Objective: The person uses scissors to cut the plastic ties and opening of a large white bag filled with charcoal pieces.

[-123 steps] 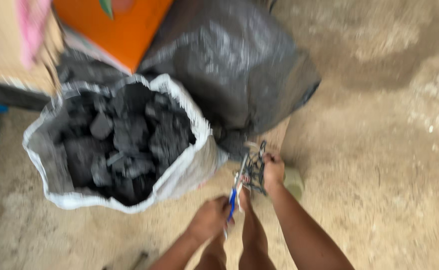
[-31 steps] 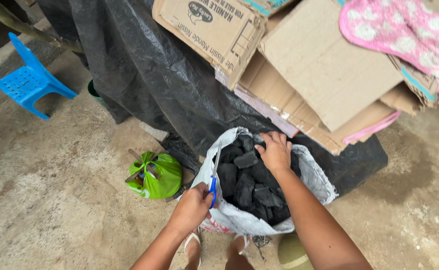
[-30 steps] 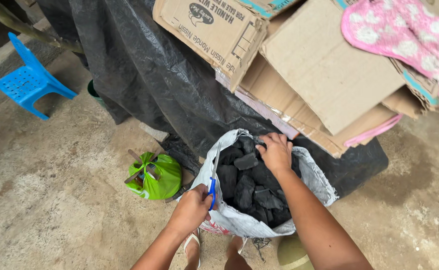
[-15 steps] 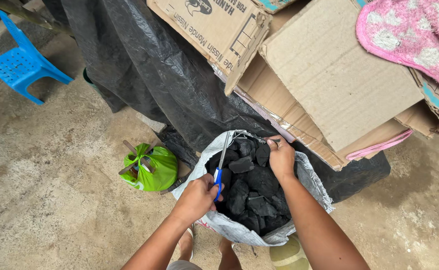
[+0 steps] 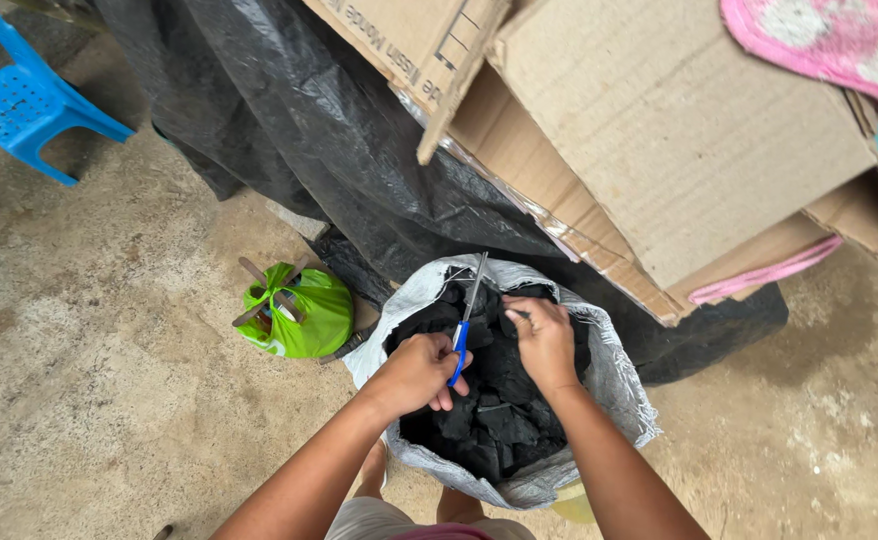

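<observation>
An open white woven sack [image 5: 619, 390] full of black charcoal lumps [image 5: 494, 425] stands on the ground in front of me. My left hand [image 5: 414, 372] grips blue-handled scissors [image 5: 465, 322], blades pointing up over the sack's far rim. My right hand [image 5: 542, 340] reaches into the sack, fingers closed on something dark among the charcoal near the top; what exactly it grips is unclear. Both hands are close together over the sack's mouth.
A green plastic bag [image 5: 299, 312] with sticks poking out lies left of the sack. Black plastic sheeting [image 5: 309, 130] covers a pile behind, topped with cardboard boxes [image 5: 659, 130] and a pink cloth [image 5: 829, 40]. A blue plastic stool [image 5: 24, 100] stands far left on the dirt floor.
My view has shifted closer over the sack. My left hand with the scissors has moved right over the sack mouth. My right hand has dropped from the far rim into the charcoal.
</observation>
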